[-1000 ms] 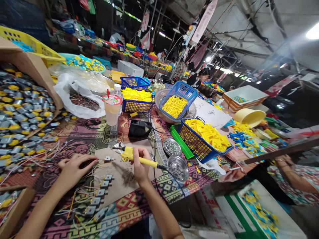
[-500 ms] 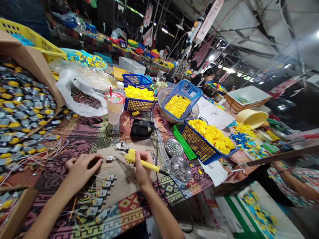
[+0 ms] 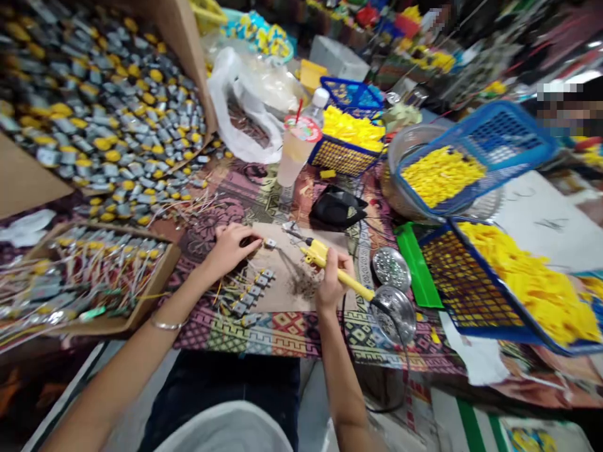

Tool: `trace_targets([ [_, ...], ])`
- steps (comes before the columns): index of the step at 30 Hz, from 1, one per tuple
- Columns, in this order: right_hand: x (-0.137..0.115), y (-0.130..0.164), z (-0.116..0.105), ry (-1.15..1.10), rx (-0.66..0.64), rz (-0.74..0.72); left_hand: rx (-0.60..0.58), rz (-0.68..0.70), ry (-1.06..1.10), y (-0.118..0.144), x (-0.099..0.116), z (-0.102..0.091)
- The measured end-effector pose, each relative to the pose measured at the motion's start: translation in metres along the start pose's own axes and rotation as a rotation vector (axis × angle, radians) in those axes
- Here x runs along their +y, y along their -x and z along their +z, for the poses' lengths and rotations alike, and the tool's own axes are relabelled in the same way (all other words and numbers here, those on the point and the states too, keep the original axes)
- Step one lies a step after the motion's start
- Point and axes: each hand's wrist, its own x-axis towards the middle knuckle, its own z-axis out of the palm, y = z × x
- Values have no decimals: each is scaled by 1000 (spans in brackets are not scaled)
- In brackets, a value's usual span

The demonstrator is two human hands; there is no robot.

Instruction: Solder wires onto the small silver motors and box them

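My right hand (image 3: 332, 282) is closed round the yellow handle of a soldering iron (image 3: 316, 252), its dark tip pointing left. My left hand (image 3: 232, 251) lies on the cloth's left side, thumb and forefinger together at the end of a small metal motor (image 3: 269, 243); what they pinch is too small to make out. The iron's tip is apart from this motor, to its right. Below, several small motors (image 3: 254, 292) with wires lie in a slanting row on a brown cardboard sheet (image 3: 277, 302).
A large box of motors (image 3: 136, 119) and a smaller box of wired motors (image 3: 172, 251) stand left. Two metal dishes (image 3: 392, 269) with small parts, a green tray (image 3: 417, 267) and a blue basket (image 3: 452, 295) of yellow pieces are right. A drink cup (image 3: 294, 157) stands behind.
My view has turned left and down, so the things on the table appear further right. The soldering iron stays in my right hand, and my left hand stays near the same motor.
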Motion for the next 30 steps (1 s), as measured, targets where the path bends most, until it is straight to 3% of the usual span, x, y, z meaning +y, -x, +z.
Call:
trace_targets([
  [18,1,5,2,14,-23,-19,87,34,97,-1,-15,3],
  [26,-5,7,2,-34,-91,6,136,44,148,-2,-13,1],
  [30,-4,8,2,-62,-94,12,117,-14,128,-2,-9,1],
])
